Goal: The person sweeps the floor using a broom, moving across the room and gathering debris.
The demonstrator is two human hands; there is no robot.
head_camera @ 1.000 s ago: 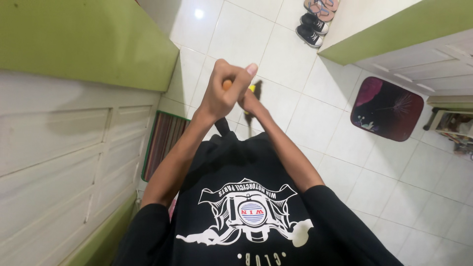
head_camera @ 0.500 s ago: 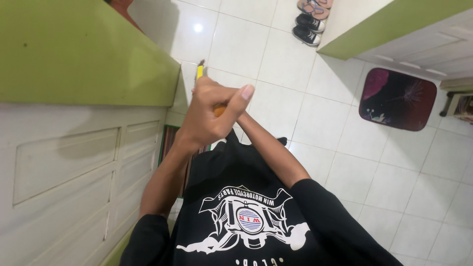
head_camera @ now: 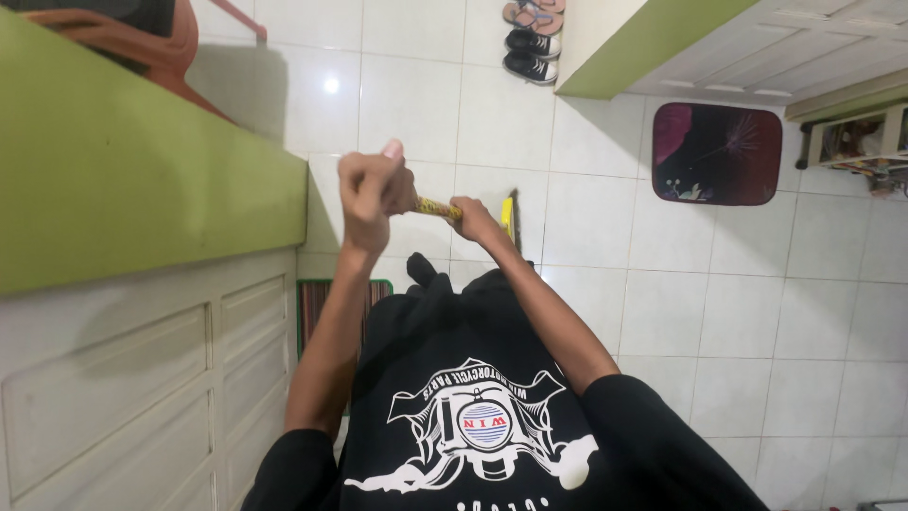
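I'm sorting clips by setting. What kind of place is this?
Most likely a home, near an entry or hallway: white tiled floor, shoes left by a wall, a dark floor mat and panelled doors.

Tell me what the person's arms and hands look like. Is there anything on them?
Both arms are bare from above the elbow down. The left hand and right hand wear no gloves, rings or watch that show. Short black sleeves of a black shirt with a white printed emblem cover the upper arms.
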